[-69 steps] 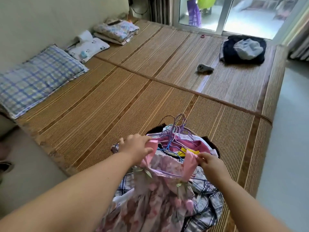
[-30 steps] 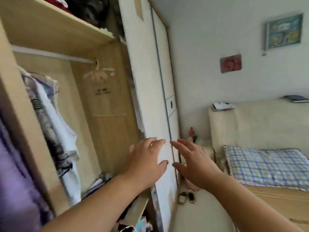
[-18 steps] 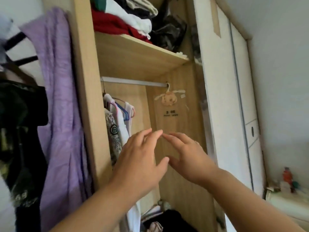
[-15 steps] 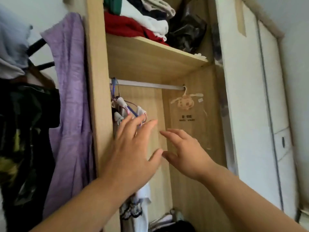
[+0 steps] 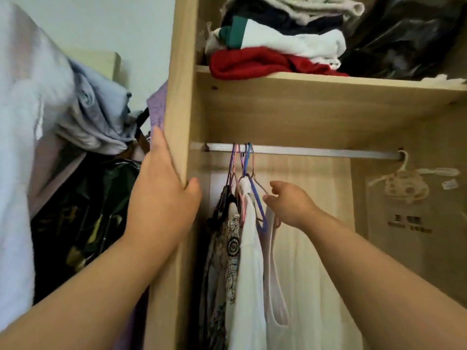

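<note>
Left hand (image 5: 161, 198) clasps the wardrobe side panel (image 5: 180, 84), thumb round its edge; right hand (image 5: 290, 205), fingers curled, at the hangers (image 5: 246, 170) bunched at the left end of the rail (image 5: 316, 152), pinch unclear, so sorting looks barely begun.

1. Left hand (image 5: 161, 205), against the wardrobe panel (image 5: 179, 97): bare, with a broad back and thick, smooth fingers.
2. Right hand (image 5: 290, 205), right of that panel: bare, rounded, with short plump fingers.
3. Left forearm (image 5: 88, 286), below and left of the panel: bare to the picture's edge, full and smooth.
4. Right forearm (image 5: 379, 274), right of the panel: bare too, widening toward the elbow.
</note>
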A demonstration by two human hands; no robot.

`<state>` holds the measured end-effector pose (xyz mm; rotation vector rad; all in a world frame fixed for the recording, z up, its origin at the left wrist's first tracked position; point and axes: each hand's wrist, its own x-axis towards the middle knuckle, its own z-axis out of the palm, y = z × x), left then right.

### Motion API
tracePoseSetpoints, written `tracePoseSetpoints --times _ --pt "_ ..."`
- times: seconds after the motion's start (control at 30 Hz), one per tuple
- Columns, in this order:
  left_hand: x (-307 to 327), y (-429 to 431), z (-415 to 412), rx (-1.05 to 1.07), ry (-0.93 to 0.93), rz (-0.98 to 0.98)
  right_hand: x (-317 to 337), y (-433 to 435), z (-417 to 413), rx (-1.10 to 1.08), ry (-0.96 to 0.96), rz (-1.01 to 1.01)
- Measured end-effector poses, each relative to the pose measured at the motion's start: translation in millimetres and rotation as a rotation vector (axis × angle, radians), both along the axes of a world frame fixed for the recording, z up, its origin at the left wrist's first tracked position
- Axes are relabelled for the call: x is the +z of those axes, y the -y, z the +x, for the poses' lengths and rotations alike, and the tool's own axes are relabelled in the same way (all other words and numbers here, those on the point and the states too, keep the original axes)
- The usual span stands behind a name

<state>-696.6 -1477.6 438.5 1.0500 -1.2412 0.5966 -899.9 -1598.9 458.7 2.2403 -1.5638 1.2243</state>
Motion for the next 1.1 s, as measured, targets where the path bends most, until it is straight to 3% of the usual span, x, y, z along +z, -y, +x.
tracePoseSetpoints --times 0.17,0.3,0.5,1.1 --pt "-2 2 -2 0.045 -0.06 -0.059 15 38 8 -0.05 -0.006 0.07" --pt "-6 0 -4 0.085 -0.067 -0.081 19 54 8 -0.061 0.171 0.081" --pt "-6 -1 -6 0.086 -0.088 -0.067 24 50 -7 -0.087 0.259 -0.001" --pt "-2 -11 -10 0.076 -0.055 0.034 -1 -57 -128 -0.099 0.258 -0.296"
